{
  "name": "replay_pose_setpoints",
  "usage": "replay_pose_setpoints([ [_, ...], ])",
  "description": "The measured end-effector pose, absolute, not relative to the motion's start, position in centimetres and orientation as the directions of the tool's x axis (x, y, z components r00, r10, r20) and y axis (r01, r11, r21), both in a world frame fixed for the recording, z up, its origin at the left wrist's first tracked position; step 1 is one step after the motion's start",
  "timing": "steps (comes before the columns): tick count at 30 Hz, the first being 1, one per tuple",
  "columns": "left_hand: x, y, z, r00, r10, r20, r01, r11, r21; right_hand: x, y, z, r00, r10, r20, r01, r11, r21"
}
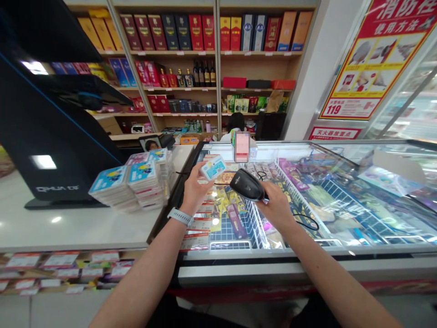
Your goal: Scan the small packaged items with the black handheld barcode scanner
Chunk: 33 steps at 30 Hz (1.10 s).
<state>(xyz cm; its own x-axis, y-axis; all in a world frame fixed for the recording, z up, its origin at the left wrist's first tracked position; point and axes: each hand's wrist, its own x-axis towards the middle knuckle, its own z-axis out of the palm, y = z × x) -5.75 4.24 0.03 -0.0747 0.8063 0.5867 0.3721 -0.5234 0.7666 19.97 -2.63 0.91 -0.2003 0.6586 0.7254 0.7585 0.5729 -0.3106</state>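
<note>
My left hand (194, 191) is raised over the freezer's edge, its fingers shut on a small white and blue packet (213, 167). My right hand (276, 207) grips a black handheld barcode scanner (247, 184), whose nose points left towards the packet, a short gap apart. A thin black cable (307, 221) loops down from the scanner. Stacks of similar blue and white packets (136, 182) stand on the white counter (68, 223) to the left of my left hand.
A glass-topped freezer (341, 182) full of colourful packaged goods lies under my hands, with white wire dividers inside. A black display stand (44, 136) rises at left. Shelves of boxed liquor and bottles (211, 59) fill the back, and a person (237, 125) stands before them.
</note>
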Motion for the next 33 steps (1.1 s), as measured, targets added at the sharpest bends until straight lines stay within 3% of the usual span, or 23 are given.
replay_pose_setpoints([
  [13,-5.79,4.28,-0.21,-0.098,0.775,0.624,0.392,-0.546,0.740,20.14,-2.62,0.95,-0.259,0.704,0.661,0.785,0.553,-0.280],
  [33,-6.03,4.46,-0.18,-0.225,0.650,0.726,0.533,-0.541,0.650,19.61,-2.98,1.33,-0.113,0.795,0.595,0.706,0.486,-0.515],
])
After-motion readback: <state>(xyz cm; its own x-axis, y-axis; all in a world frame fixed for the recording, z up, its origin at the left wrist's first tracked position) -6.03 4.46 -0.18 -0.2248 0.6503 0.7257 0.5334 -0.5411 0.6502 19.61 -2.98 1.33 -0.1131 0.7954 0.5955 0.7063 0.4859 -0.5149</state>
